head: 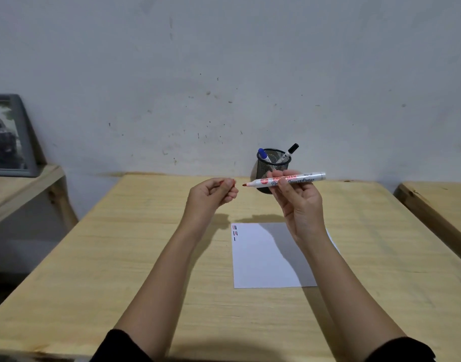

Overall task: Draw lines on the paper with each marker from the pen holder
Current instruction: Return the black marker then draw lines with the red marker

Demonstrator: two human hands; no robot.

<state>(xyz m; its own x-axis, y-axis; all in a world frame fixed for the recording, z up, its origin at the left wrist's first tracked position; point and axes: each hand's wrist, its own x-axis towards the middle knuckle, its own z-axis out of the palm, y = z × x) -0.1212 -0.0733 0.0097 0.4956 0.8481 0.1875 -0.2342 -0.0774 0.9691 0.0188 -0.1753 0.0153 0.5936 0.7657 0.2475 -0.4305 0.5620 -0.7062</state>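
Observation:
My right hand (300, 199) holds a white red-tipped marker (284, 180) level above the table, uncapped, its tip pointing left. My left hand (211, 194) is curled shut around the red cap (228, 182), a short gap from the tip. A white paper (260, 259) lies on the table below, with a few short red and dark lines at its top left corner. A black mesh pen holder (263, 173) stands behind my right hand, holding a blue-capped marker (263, 154) and a black-capped marker (289, 152).
The wooden table (145, 244) runs back to a grey wall. A second table edge (438, 205) is at the right. A framed picture (7, 137) leans on a wooden shelf at the left.

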